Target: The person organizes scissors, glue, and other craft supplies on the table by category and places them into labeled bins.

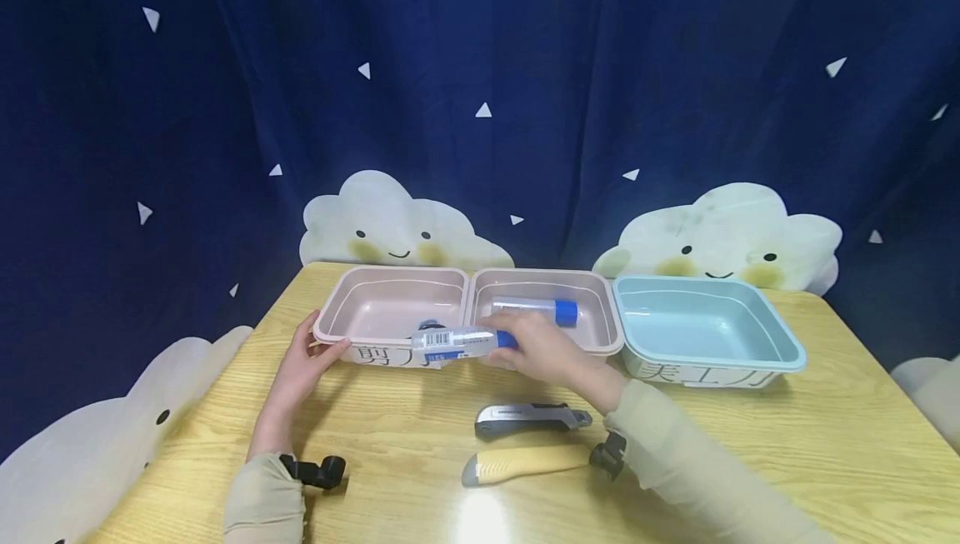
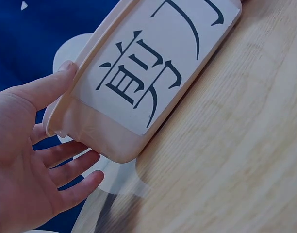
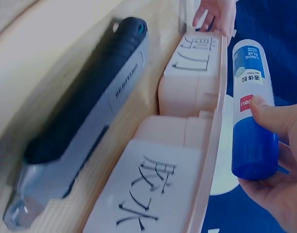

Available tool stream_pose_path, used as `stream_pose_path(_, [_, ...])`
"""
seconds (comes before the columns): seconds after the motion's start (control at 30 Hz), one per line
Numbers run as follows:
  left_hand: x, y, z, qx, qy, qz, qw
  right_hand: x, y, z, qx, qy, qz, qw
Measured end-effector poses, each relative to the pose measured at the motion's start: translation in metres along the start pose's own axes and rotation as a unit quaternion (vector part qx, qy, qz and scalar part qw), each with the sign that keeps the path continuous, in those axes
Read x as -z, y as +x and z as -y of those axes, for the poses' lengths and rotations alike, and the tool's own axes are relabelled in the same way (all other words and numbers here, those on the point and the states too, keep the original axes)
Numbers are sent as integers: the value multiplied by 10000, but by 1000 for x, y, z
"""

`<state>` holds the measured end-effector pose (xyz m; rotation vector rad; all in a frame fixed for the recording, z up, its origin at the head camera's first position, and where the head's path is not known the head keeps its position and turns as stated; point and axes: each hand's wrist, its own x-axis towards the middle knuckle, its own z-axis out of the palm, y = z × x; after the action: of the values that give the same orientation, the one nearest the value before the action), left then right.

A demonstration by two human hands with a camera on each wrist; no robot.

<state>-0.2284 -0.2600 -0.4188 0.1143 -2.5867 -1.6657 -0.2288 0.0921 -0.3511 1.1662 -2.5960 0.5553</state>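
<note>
My right hand [image 1: 542, 351] grips a clear liquid glue bottle [image 3: 253, 92] by its blue-capped end. The bottle lies sideways over the front rims of the left pink bin [image 1: 401, 272] and middle pink bin [image 1: 540, 275]. Inside the middle bin lies another glue bottle [image 1: 525, 305] with a blue cap. My left hand [image 1: 300, 369] touches the left bin's outer corner, thumb on the rim and the other fingers spread loosely beside its end wall. Something small and dark [image 1: 428, 325] sits in the left bin, mostly hidden behind the held bottle.
A light blue bin [image 1: 708, 365] stands at the right of the row. In front of the bins, a grey and black utility knife [image 1: 525, 421] and a yellow utility knife [image 1: 532, 464] lie on the wooden table [image 1: 397, 461]. Behind hangs a dark blue curtain [image 1: 420, 127].
</note>
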Motion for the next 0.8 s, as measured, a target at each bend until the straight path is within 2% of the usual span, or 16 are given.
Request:
stream_pose_path(0.17, [0,1,1,11,-34,-4,10000,8,-2,-10,-77,-68,-147,9998])
stream_pose_path(0.37, [0,1,1,23,0,-12,10000,17,-6,-20,-533,-170,-143,9983])
stream_pose_path(0.53, [-1,0,1,-12,9,-16,10000,20,-9,-32,-730,-244,-274,9967])
stream_pose_path(0.8, [-1,-1,-1,-7,-9,-35,10000,21,-15,-52,-959,-61,-484,9942])
